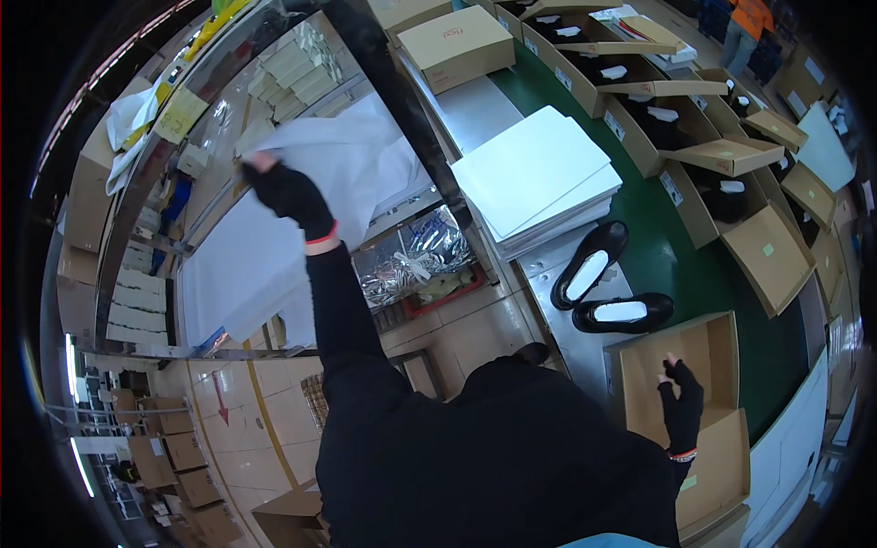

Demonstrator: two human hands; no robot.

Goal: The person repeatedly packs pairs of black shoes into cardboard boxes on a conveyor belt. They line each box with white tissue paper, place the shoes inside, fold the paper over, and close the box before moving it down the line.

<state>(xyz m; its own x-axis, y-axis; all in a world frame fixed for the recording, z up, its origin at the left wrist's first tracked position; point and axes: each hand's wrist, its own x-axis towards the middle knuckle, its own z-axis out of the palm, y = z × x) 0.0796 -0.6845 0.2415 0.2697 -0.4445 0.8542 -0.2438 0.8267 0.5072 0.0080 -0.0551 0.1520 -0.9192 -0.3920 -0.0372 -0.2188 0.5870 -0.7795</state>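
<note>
My left hand [290, 196], in a black fingerless glove, reaches over a stack of thin white paper sheets [247, 256]. Its fingertips pinch the edge of the top sheet [356, 128], which is lifted and blurred by motion. Above an open cardboard shoebox [630, 393], my right hand [682, 406] has its thumb and fingers apart, with nothing visible in them. Just beyond that box, a pair of black shoes, one upper [589, 265] and one lower [626, 313], lies on the metal bench edge with white insoles showing.
A stack of white sheets [539, 173] stands on the bench beside a closed cardboard box [457, 46]. Several open shoeboxes [722, 155] with dark shoes line the green conveyor belt [703, 274]. A person in orange [751, 18] stands far off. Cartons [183, 452] are stacked at lower left.
</note>
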